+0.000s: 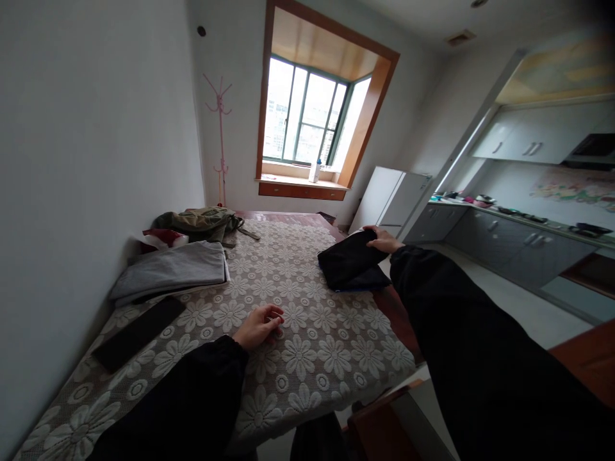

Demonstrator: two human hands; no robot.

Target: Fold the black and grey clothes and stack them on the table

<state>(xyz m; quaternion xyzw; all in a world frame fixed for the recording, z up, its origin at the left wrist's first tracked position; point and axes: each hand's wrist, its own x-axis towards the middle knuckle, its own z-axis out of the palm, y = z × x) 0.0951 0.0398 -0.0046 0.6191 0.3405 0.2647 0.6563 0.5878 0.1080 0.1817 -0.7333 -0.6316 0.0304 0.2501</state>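
Note:
My right hand grips the upper right edge of a black folded cloth at the table's right side. A thin blue strip shows along the cloth's lower edge, and I cannot tell what garment or bag it is. My left hand is over the middle of the flowered lace tablecloth, its fingers loosely curled and apart with nothing in them. To its left lies a flat dark rectangular object. Behind that are grey folded clothes, stacked against the wall.
An olive backpack and a red-and-white bag lie at the table's far left. Beyond the table stand a pink coat rack and a white fridge. A wooden chair is at the near edge; kitchen cabinets are on the right.

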